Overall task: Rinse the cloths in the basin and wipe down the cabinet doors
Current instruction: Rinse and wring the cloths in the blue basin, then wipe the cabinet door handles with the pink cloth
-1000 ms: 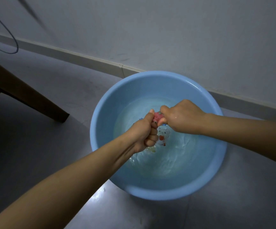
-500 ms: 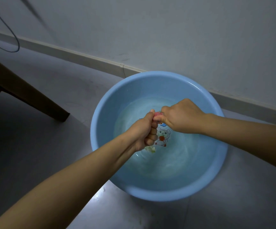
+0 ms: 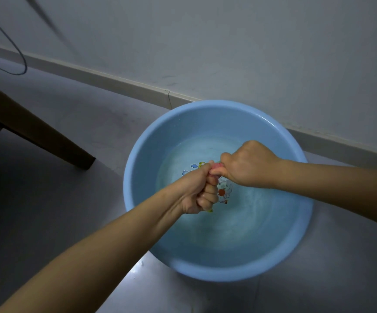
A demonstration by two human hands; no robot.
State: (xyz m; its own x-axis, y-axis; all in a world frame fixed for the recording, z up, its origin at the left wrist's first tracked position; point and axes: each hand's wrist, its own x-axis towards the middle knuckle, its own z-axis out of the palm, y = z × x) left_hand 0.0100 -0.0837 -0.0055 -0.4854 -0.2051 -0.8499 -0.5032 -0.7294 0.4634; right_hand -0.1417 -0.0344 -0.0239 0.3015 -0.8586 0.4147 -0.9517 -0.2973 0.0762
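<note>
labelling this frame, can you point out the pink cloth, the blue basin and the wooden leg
pink cloth [image 3: 214, 170], head view, bit showing between the fists
blue basin [image 3: 205, 109], head view, far rim
wooden leg [image 3: 47, 136], head view, mid-length

The basin [image 3: 138, 177] is seen to be smooth, glossy blue plastic. A wet pink cloth [image 3: 214, 170] is noted. The floor [image 3: 70, 222] is found glossy and smooth; the wall [image 3: 250, 53] matt; the furniture leg [image 3: 47, 138] wood.
</note>
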